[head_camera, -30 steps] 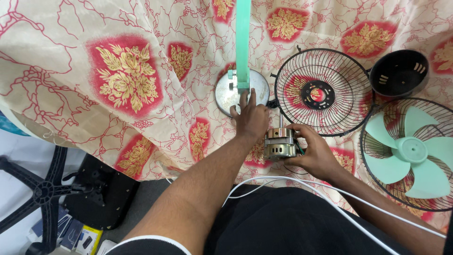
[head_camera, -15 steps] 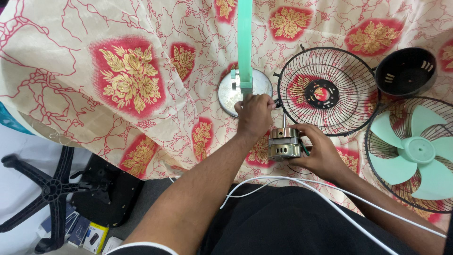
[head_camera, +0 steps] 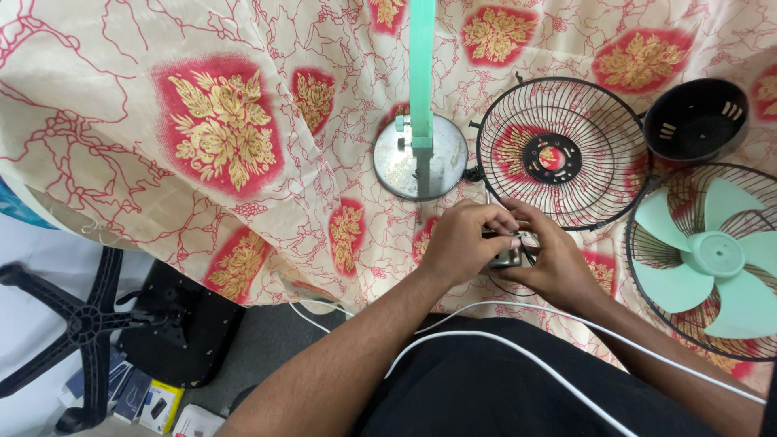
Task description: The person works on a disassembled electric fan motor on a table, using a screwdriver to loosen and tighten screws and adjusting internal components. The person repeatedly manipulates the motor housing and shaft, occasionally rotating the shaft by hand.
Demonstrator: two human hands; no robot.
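Both hands close around a small metal fan motor (head_camera: 508, 256) near the table's front edge. My left hand (head_camera: 461, 241) covers its top and left side. My right hand (head_camera: 552, 259) cups it from the right and below. Most of the motor is hidden by my fingers. Just behind the hands stands a mint green fan pole (head_camera: 421, 73) on a round metal base (head_camera: 392, 166).
A black wire fan guard (head_camera: 603, 174) lies right of the base, a black motor cover (head_camera: 696, 121) behind it. A second guard holding mint green blades (head_camera: 712, 259) sits at the far right. A white cable (head_camera: 502, 344) crosses my lap. The patterned tablecloth (head_camera: 210, 137) covers the table; a chair base (head_camera: 81, 324) stands below left.
My left hand has come off the pole's base and moved down onto the motor, joining my right hand. The motor is now mostly hidden between both hands.
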